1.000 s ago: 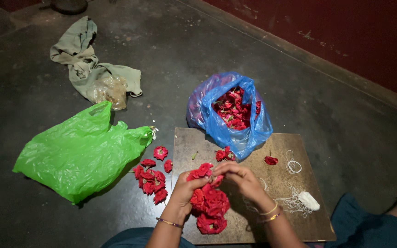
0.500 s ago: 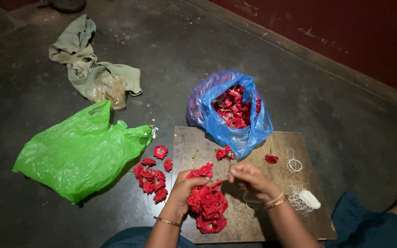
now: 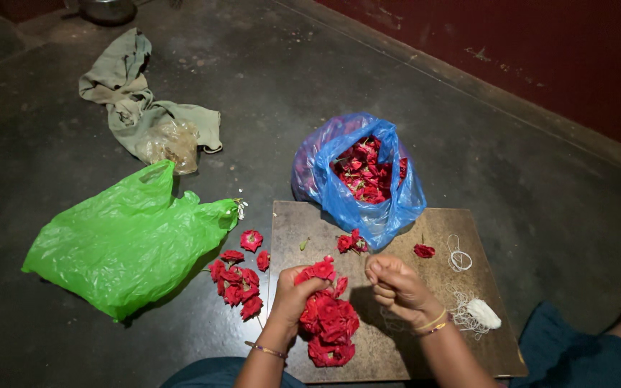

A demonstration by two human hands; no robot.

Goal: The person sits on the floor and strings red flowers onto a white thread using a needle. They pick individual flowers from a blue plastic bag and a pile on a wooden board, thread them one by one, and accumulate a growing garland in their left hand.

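Gripping a strung cluster of red roses (image 3: 327,316) over the near-left part of the low wooden board (image 3: 440,226), my left hand (image 3: 292,298) is closing around the top blooms, I judge so the strand is hanging steady; my right hand (image 3: 395,286) is curling into a loose fist just beside it, seemingly pinching thread too fine to make out. White thread (image 3: 468,310) is lying bundled near the board's right edge, within that hand's reach. A blue plastic bag (image 3: 353,183), open-mouthed and full of roses, is slumping over the board's far edge, feeding the work. Loose roses (image 3: 237,276) are lying on the floor off the left edge, touching a crumpled green plastic bag (image 3: 127,241). I am seeing no labels.
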